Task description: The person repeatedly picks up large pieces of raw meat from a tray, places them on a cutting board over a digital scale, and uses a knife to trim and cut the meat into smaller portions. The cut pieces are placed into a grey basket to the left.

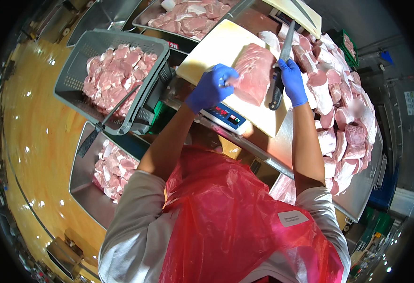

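A large pale-pink slab of boneless meat [254, 73] lies on the white cutting board [206, 51]. At its left edge is my left hand [211, 88], in a blue glove, with the fingers curled together. A small pale bit shows at those fingertips, too blurred to name. On the slab's right side my right hand [292, 81], also gloved in blue, grips a long knife [276, 88] where the black handle meets the blade. The blade points away from me. Under the board's near edge sits a scale [229, 119] with a lit red display.
Many meat pieces [343, 118] are heaped along the right. To the left, a grey perforated crate [70, 80] holds cut meat, with a dark-handled tool [90, 143] across its rim. Metal bins of meat [82, 181] stand below and behind. Another board [303, 13] lies at the far side.
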The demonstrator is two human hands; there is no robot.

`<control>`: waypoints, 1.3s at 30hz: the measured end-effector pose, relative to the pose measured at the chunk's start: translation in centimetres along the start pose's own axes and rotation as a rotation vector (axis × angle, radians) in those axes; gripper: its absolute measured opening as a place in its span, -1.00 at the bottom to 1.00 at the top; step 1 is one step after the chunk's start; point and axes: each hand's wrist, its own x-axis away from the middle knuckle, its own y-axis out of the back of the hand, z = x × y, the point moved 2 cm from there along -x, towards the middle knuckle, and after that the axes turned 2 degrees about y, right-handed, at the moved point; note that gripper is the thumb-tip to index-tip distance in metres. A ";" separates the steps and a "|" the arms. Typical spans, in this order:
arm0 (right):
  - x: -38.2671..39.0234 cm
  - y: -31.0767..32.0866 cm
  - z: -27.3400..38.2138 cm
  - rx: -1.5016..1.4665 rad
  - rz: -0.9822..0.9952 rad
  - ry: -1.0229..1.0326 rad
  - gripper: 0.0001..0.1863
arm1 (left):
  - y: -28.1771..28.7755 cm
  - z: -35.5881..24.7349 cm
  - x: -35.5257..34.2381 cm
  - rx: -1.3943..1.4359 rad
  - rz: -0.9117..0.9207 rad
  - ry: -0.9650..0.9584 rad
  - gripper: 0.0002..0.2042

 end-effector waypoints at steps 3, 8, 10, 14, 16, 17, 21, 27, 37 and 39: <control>3.7 -0.5 1.9 0.182 -0.083 0.178 -0.68 | 0.2 -1.7 2.4 -0.070 -0.067 0.056 -0.70; 16.4 -5.5 6.7 0.572 0.123 0.201 -0.83 | -1.0 -2.3 4.2 -0.116 -0.268 0.003 -0.59; 18.0 -8.2 5.7 0.744 0.194 0.305 -0.77 | -1.4 -1.6 4.1 -0.127 -0.256 0.083 -0.71; 16.6 -11.8 7.6 0.828 0.233 0.208 -0.80 | -1.0 -1.9 3.5 -0.154 -0.248 0.180 -0.89; 16.4 -12.2 7.8 0.866 0.240 0.189 -0.81 | -1.2 -1.4 4.0 -0.196 -0.288 0.130 -0.89; 16.4 -12.3 7.7 0.893 0.260 0.172 -0.82 | -1.2 -1.1 4.1 -0.188 -0.319 0.112 -0.89; 19.1 -9.6 5.8 1.032 0.359 0.110 -0.84 | -1.0 -1.1 4.1 -0.176 -0.281 0.020 -0.90; 24.7 0.6 4.0 1.270 0.599 0.025 -0.79 | 0.2 -0.8 4.9 -0.094 -0.330 0.155 -0.91; 18.6 -8.8 7.5 0.980 0.386 0.198 -0.75 | 0.5 -0.6 7.4 -0.123 -0.263 0.105 -0.86; 17.8 -8.7 6.4 1.026 0.390 0.190 -0.74 | 0.6 -0.1 7.3 -0.065 -0.244 0.199 -0.87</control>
